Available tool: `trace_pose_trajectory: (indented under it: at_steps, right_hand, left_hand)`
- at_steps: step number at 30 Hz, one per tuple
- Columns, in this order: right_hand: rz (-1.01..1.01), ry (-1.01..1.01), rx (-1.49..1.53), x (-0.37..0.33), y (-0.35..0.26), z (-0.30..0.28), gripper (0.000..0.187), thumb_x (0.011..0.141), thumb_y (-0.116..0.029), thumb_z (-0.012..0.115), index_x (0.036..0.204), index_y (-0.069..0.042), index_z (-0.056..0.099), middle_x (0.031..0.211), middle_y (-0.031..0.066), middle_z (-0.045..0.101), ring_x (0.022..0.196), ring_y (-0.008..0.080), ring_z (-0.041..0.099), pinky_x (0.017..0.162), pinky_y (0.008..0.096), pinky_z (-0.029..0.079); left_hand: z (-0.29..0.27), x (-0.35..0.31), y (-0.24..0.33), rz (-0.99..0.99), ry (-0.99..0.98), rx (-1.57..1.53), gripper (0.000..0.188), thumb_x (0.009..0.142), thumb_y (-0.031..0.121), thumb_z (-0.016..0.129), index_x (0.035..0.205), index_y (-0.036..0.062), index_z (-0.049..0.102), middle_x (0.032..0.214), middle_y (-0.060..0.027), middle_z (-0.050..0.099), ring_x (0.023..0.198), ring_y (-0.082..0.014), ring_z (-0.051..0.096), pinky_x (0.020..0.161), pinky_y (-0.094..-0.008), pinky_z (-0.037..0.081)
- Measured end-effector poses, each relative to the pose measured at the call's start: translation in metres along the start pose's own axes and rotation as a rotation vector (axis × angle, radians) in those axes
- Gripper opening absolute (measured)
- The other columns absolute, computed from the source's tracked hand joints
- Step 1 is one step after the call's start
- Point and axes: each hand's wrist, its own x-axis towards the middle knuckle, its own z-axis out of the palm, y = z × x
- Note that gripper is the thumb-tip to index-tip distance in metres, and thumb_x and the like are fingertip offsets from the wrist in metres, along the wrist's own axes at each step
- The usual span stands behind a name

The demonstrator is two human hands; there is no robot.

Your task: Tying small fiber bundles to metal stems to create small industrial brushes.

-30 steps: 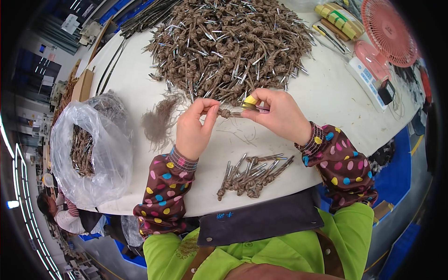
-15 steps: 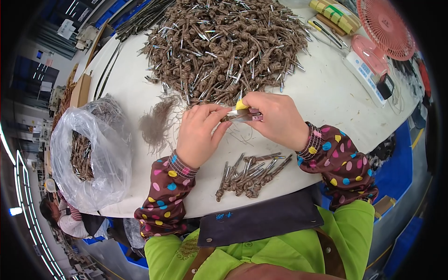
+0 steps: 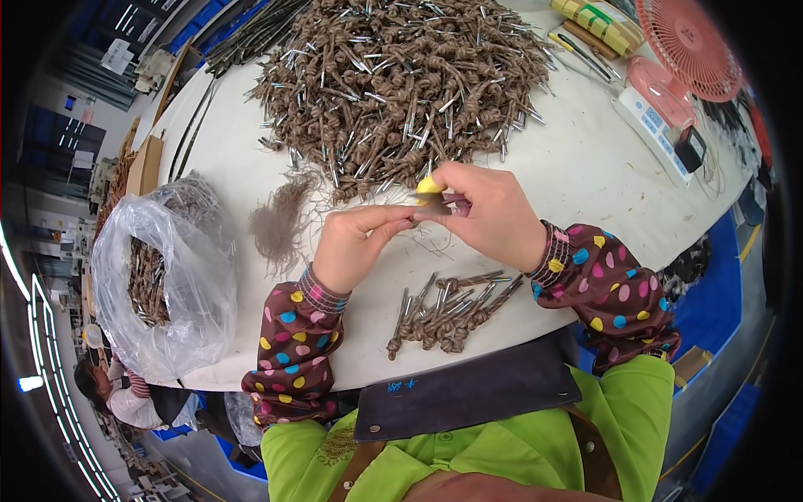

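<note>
Over the middle of the table, my right hand (image 3: 498, 209) is closed around small thread snips (image 3: 437, 204), whose metal blades point left and look blurred. A yellow cover (image 3: 429, 186) shows at a fingertip of that hand. Thumb and fingers of my left hand (image 3: 353, 241) pinch together right at the blades. They hold a brown knotted cord, now almost wholly hidden by the fingers. Nearer to me lies a small group of brown knotted cords with metal tips (image 3: 452, 322). Beyond both hands rises a big pile of the same cords (image 3: 401, 92).
A tuft of loose brown threads (image 3: 280, 224) lies left of my hands. Further left stands a clear plastic bag (image 3: 188, 276) with more cords inside. At the right are a pink fan (image 3: 690, 46), a white power strip (image 3: 654, 134), and pliers-like tools (image 3: 585, 57).
My left hand's fingers have drawn closer together, and its wrist has shifted slightly left. The snips' blades have turned and blurred beside the left fingertips. The cord groups have not moved.
</note>
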Motion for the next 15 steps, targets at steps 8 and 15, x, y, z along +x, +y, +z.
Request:
trace_pose_trajectory:
  at_steps: [8,15]
  right_hand:
    - [0.320,0.016,0.213,0.004,0.003,0.000,0.022,0.076,-0.013,0.076,0.084,-0.003,0.059,0.065,-0.0054,0.048,0.057,0.0036,0.031,0.051,0.0205,0.030]
    - [0.307,-0.136,0.624,0.013,0.030,-0.003,0.025,0.081,-0.006,0.070,0.100,-0.001,0.055,0.082,-0.0015,0.058,0.074,0.0037,0.052,0.064,0.0181,0.042]
  left_hand:
    - [0.011,-0.003,-0.021,-0.164,0.038,-0.461,0.014,0.087,0.004,0.063,0.099,-0.0021,0.066,0.088,-0.0057,0.069,0.081,-0.0067,0.063,0.071,-0.0203,0.051]
    - [0.010,-0.005,-0.013,-0.129,-0.042,-0.468,0.008,0.090,0.002,0.057,0.096,-0.0033,0.059,0.092,-0.0101,0.068,0.082,-0.0111,0.065,0.073,-0.0221,0.052]
